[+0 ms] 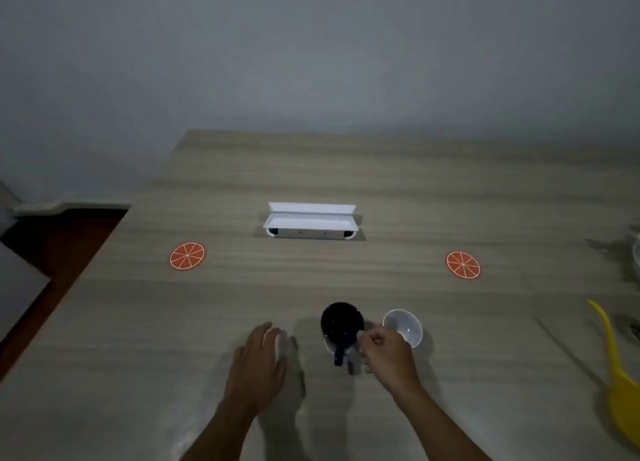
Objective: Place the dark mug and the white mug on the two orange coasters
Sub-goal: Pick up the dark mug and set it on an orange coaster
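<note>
The dark mug [341,323] stands upright on the table near the front, its handle pointing toward me. Just to its right stands the white mug [404,326], also upright. My right hand [387,356] sits between the two mugs with curled fingers, touching the dark mug's right side and covering the white mug's near-left edge; what it grips is hidden. My left hand [259,360] lies palm down on the table left of the dark mug, holding nothing. One orange coaster [187,256] lies at the far left, the other orange coaster [463,264] at the far right; both are bare.
A white open box [310,222] stands behind the mugs, between the coasters. A yellow object [620,384] lies at the right edge. The wooden table [138,322] ends at the left, with dark floor beyond.
</note>
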Motion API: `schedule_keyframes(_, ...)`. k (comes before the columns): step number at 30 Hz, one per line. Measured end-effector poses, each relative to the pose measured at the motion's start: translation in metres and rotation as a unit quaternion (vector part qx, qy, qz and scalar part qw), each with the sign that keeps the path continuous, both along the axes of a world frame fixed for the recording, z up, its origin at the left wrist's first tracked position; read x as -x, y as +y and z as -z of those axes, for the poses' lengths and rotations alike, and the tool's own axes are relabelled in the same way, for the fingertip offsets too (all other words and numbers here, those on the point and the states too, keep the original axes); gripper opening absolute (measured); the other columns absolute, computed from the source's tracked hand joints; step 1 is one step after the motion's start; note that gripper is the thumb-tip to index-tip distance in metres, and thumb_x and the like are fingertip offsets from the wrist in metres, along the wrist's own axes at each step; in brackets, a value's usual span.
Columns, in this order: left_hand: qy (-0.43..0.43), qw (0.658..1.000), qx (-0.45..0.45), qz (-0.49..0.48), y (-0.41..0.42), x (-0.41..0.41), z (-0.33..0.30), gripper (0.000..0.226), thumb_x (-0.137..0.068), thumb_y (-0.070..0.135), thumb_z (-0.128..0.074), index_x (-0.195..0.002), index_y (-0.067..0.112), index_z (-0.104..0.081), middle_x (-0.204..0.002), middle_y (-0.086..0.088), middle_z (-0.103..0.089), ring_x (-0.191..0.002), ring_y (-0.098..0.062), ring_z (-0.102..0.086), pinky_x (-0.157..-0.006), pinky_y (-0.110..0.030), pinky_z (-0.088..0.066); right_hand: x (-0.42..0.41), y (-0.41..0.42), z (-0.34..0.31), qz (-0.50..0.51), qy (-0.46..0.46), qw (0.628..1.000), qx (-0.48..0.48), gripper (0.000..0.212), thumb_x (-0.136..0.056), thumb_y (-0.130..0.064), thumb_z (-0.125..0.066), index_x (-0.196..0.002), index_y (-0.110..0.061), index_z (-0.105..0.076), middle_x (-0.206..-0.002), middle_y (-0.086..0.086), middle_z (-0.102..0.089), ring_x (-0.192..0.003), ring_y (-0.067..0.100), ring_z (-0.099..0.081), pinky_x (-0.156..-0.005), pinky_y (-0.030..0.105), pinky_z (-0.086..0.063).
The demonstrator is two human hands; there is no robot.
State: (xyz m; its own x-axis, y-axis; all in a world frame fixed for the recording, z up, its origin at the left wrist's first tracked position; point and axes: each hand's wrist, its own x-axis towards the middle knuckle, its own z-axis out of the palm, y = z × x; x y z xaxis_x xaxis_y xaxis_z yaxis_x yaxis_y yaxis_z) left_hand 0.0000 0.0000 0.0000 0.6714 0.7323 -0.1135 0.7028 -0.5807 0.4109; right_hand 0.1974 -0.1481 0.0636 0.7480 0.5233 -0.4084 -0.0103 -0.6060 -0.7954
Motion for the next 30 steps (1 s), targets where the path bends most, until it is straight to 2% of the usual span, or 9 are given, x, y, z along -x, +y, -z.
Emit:
schedule_keyframes(1, 0.005, 1.0, 0.015, -0.001, 0.003, 0.003, 0.002, 0.06, -0.094, 0.031, -0.062, -0.149, 0.015, -0.043, -0.16, -0.011, -0.038, -0.147, -0.03, -0.038, -0.114, -0.048, -0.039, 0.004, 0.001, 0.009, 0.023, 0.027, 0.999, -0.014, 0.029, -0.086, -0.034, -0.068, -0.071, -0.01, -0.068, -0.062, 0.008, -0.068, -0.055, 0.021, -0.062, -0.061, 0.043, -0.057)
schedule_keyframes(2, 0.003, 1.0, 0.02, -0.005, 0.005, 0.007, 0.003, 0.061, -0.095, 0.032, -0.061, -0.15, 0.015, -0.041, -0.162, -0.011, -0.036, -0.148, -0.03, -0.036, -0.115, -0.049, -0.038, 0.009, 0.001, 0.014, 0.043, 0.056, 0.997, -0.02, 0.03, -0.086, -0.034, -0.069, -0.072, -0.007, -0.066, -0.062, 0.01, -0.066, -0.053, 0.022, -0.06, -0.053, 0.04, -0.056)
schedule_keyframes(4, 0.024, 0.999, 0.025, 0.003, 0.009, 0.018, 0.01, 0.065, -0.097, 0.037, -0.058, -0.154, 0.015, -0.035, -0.165, -0.011, -0.029, -0.152, -0.031, -0.028, -0.119, -0.051, -0.034, 0.023, 0.001, 0.018, 0.068, 0.101, 0.992, -0.024, 0.026, -0.089, -0.029, -0.068, -0.076, -0.008, -0.06, -0.064, 0.009, -0.061, -0.048, 0.018, -0.053, -0.04, 0.025, -0.043)
schedule_keyframes(6, 0.04, 0.999, 0.028, 0.013, 0.011, 0.027, 0.018, 0.071, -0.098, 0.043, -0.054, -0.158, 0.014, -0.027, -0.168, -0.012, -0.022, -0.156, -0.032, -0.019, -0.122, -0.054, -0.027, 0.035, 0.002, 0.02, 0.082, 0.123, 0.989, -0.021, 0.021, -0.092, -0.026, -0.067, -0.081, -0.01, -0.06, -0.067, 0.008, -0.061, -0.046, 0.016, -0.052, -0.037, 0.019, -0.037)
schedule_keyframes(11, 0.05, 0.998, 0.045, 0.01, 0.028, 0.048, 0.022, 0.087, -0.097, 0.057, -0.051, -0.162, 0.016, -0.01, -0.172, -0.009, -0.003, -0.157, -0.033, 0.002, -0.124, -0.06, -0.012, 0.052, 0.007, 0.025, 0.125, 0.188, 0.972, -0.062, 0.015, -0.092, -0.019, -0.069, -0.091, -0.004, -0.066, -0.065, 0.005, -0.058, -0.047, 0.011, -0.046, -0.042, 0.023, -0.036)
schedule_keyframes(16, 0.077, 0.995, 0.064, 0.002, 0.05, 0.066, 0.024, 0.102, -0.09, 0.074, -0.048, -0.162, 0.022, 0.0, -0.17, -0.001, 0.015, -0.155, -0.034, 0.018, -0.118, -0.072, -0.004, 0.065, 0.012, 0.02, 0.159, 0.202, 0.963, -0.084, 0.013, -0.095, -0.019, -0.065, -0.096, -0.007, -0.069, -0.072, 0.007, -0.061, -0.062, 0.017, -0.051, -0.05, 0.027, -0.041)
schedule_keyframes(19, 0.094, 0.993, 0.074, -0.002, 0.061, 0.075, 0.026, 0.107, -0.084, 0.082, -0.042, -0.162, 0.022, 0.0, -0.172, -0.001, 0.012, -0.155, -0.035, 0.017, -0.116, -0.075, -0.004, 0.075, 0.018, 0.016, 0.162, 0.219, 0.957, -0.097, 0.017, -0.097, -0.021, -0.06, -0.095, -0.007, -0.07, -0.084, 0.013, -0.069, -0.076, 0.025, -0.06, -0.062, 0.033, -0.046)
schedule_keyframes(23, 0.096, 0.994, 0.048, -0.005, 0.077, 0.09, 0.034, 0.118, -0.07, 0.09, -0.017, -0.162, 0.018, -0.003, -0.172, -0.003, 0.006, -0.156, -0.035, 0.013, -0.118, -0.074, -0.004, 0.089, 0.025, 0.018, 0.178, 0.216, 0.954, -0.109, 0.027, -0.101, -0.022, -0.054, -0.096, -0.001, -0.069, -0.094, 0.019, -0.072, -0.087, 0.031, -0.066, -0.072, 0.036, -0.052)
schedule_keyframes(30, 0.085, 0.996, 0.024, -0.015, 0.113, 0.12, 0.043, 0.109, -0.081, 0.087, -0.031, -0.162, 0.018, -0.005, -0.172, -0.006, 0.006, -0.157, -0.03, 0.014, -0.121, -0.069, 0.002, 0.113, 0.045, 0.016, 0.194, 0.172, 0.955, -0.143, 0.031, -0.103, -0.018, -0.049, -0.079, 0.0, -0.059, -0.078, 0.022, -0.065, -0.07, 0.03, -0.06, -0.069, 0.036, -0.05)
